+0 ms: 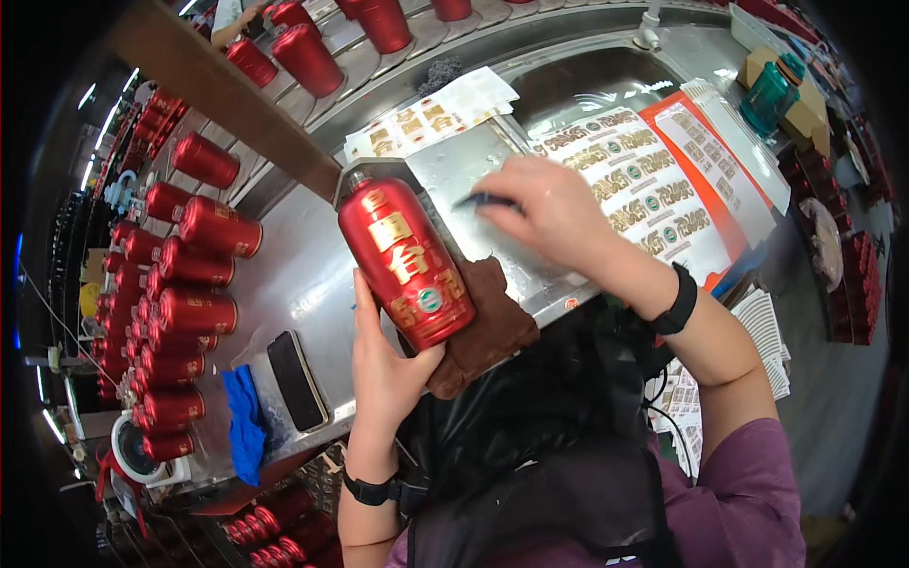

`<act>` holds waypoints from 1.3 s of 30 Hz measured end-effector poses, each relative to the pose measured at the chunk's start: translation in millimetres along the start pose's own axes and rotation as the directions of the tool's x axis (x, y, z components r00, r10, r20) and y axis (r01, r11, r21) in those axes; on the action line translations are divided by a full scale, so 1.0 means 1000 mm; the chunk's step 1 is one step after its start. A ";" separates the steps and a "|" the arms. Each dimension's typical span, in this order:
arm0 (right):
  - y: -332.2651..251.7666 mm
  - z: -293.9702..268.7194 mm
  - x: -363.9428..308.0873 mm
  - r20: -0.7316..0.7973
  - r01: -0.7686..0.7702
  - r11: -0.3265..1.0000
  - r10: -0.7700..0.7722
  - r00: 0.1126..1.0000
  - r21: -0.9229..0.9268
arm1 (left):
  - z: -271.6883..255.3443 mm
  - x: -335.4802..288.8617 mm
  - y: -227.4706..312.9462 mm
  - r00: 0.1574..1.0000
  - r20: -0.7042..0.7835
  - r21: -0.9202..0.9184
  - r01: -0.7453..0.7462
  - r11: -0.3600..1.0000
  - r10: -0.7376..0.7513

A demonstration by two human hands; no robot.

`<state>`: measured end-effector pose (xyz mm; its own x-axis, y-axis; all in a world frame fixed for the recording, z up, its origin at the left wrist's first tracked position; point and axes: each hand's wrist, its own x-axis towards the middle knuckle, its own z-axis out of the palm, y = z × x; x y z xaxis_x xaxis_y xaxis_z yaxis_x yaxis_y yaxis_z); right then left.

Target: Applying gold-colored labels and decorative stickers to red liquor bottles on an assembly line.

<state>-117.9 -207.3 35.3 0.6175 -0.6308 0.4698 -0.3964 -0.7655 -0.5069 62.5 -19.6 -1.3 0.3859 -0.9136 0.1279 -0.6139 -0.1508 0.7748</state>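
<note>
My left hand [386, 374] is closed round the lower end of a red bottle [405, 260] with gold lettering and a round green mark. The bottle lies tilted, neck pointing away, over a dark rest and a brown cloth [492, 327]. To its right, my right hand [549, 208] is pinched on a slim dark pointed tool [490, 201]; its exact kind is blurred. The tool's tip is near the bottle's side, apart from it. Beyond the right hand lie sheets of gold stickers [634, 180], some over an orange-red sheet [720, 222].
Many red bottles [194, 312] crowd the left of the metal table [275, 237]. More stand on a conveyor [365, 80] behind a brown post [227, 90]. A phone [296, 381] and blue cloth [244, 426] lie left. A sink [597, 80] and teal bottle [772, 95] are far right.
</note>
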 end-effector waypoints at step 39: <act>0.310 -0.280 -0.260 -0.328 -0.588 0.246 0.944 -0.035 0.771 | 0.021 -0.011 -0.036 0.986 -0.139 -0.145 -0.108 0.983 0.088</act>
<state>-591.6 -316.3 -41.4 -0.6183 -0.7424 -0.2581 0.0633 0.2803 -0.9578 66.5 -12.1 -43.4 0.4228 -0.8618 0.2802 -0.5452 0.0050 0.8383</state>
